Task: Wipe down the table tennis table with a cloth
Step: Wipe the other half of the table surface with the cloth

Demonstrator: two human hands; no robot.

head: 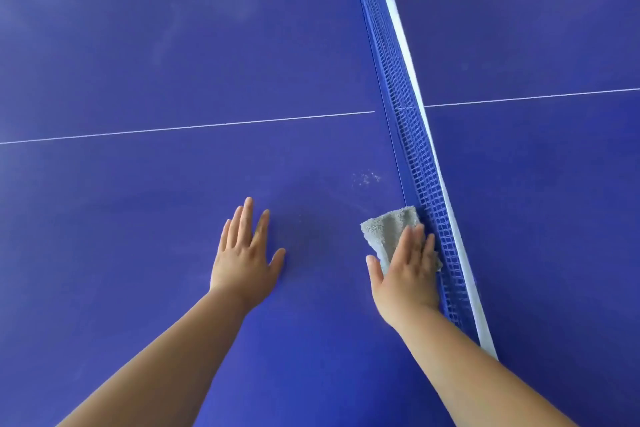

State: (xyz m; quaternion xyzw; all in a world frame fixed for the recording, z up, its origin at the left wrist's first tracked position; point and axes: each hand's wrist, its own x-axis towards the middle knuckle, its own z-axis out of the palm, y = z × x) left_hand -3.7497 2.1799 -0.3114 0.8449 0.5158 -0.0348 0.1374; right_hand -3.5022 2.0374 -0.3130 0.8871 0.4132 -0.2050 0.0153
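Note:
The blue table tennis table [173, 62] fills the view. A folded grey cloth [386, 227] lies flat on it right beside the foot of the net [407, 104]. My right hand [407, 270] presses on the cloth with straight fingers, covering its near part. My left hand [244, 256] rests flat on the bare table surface to the left, fingers spread, a hand's width from the cloth.
The blue net with its white top band runs from the top centre down to the lower right. A thin white centre line [187, 128] crosses the table. A small patch of pale specks [365, 178] lies on the surface just beyond the cloth.

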